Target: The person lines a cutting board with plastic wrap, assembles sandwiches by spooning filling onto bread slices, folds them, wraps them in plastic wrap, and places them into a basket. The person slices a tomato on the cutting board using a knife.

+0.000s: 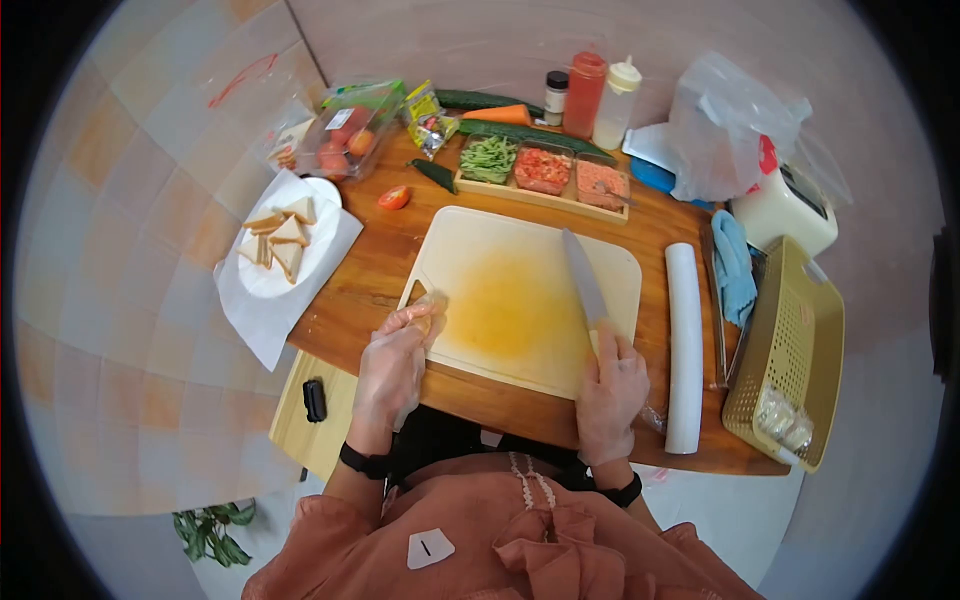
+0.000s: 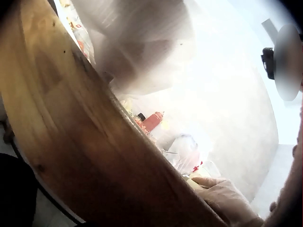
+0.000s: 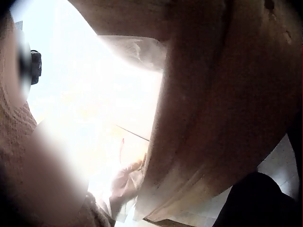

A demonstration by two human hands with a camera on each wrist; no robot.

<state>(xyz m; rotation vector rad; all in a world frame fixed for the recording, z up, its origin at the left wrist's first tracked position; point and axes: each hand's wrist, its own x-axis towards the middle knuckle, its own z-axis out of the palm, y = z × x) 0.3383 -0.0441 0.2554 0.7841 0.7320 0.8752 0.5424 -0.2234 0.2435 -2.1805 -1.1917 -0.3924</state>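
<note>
My gloved right hand [image 1: 612, 395] grips the handle of a kitchen knife [image 1: 584, 275] at the cutting board's near right edge. The blade points away from me over the right part of the cream cutting board [image 1: 450, 235], whose middle carries an orange-yellow stain. My left hand [image 1: 392, 362], in a clear plastic glove, rests at the board's left edge with fingers loosely bent, close to the handle hole. In the left wrist view the right hand [image 2: 225, 198] shows past the table edge; in the right wrist view the left hand [image 3: 125, 184] appears beside that edge.
Behind the board stands a wooden tray [image 1: 540, 200] with three filled containers. A tomato half [image 1: 394, 197] and a plate [image 1: 255, 282] of sandwich triangles are left. A white roll [image 1: 684, 350], a tan basket [image 1: 735, 385] and a toaster [image 1: 790, 210] are right. Bottles [image 1: 584, 95] stand behind.
</note>
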